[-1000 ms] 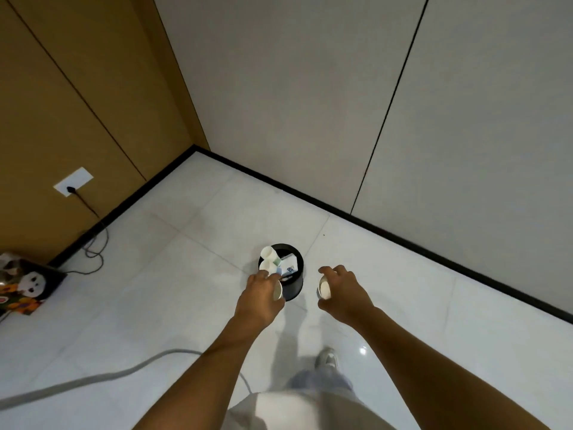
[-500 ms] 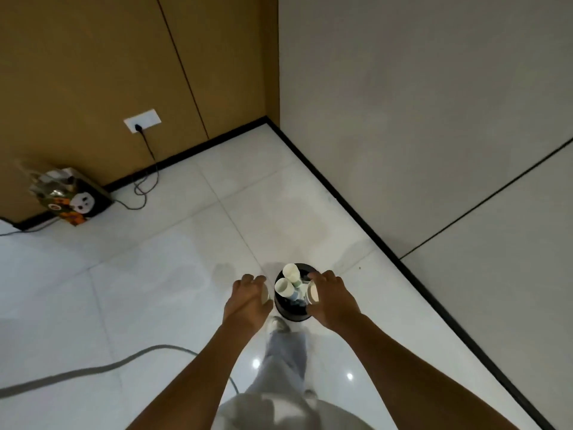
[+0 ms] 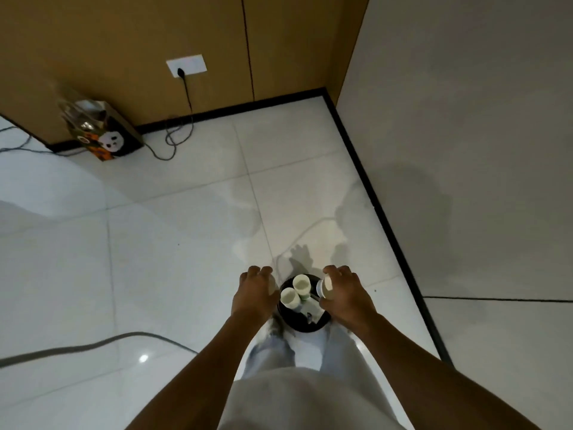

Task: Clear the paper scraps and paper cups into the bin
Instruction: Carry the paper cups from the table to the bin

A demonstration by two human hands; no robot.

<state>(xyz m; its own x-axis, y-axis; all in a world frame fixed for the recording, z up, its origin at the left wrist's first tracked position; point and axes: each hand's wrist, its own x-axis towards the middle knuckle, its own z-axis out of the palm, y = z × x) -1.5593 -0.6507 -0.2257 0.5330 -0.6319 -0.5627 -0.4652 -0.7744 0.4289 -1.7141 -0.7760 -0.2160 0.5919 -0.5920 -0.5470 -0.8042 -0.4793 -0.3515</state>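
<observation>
Bin (image 3: 305, 324): black, on the floor (image 3: 173, 243) just ahead of the person's feet. Inside it, two cups (image 3: 296, 291) and paper scraps (image 3: 311, 307). Left hand (image 3: 255, 293): beside the bin's left rim, fingers curled; a cup edge seems to show at the grip, hold unconfirmed. Right hand (image 3: 345, 294): over the bin's right rim, clenched around a third cup (image 3: 324, 285). Beyond the bin, against the far wall: a printed bag (image 3: 105, 135) and a wall socket (image 3: 186, 65).

Black round bin (image 3: 302, 324) on floor, two white paper cups (image 3: 296, 291) and scraps (image 3: 311, 308) inside
</observation>
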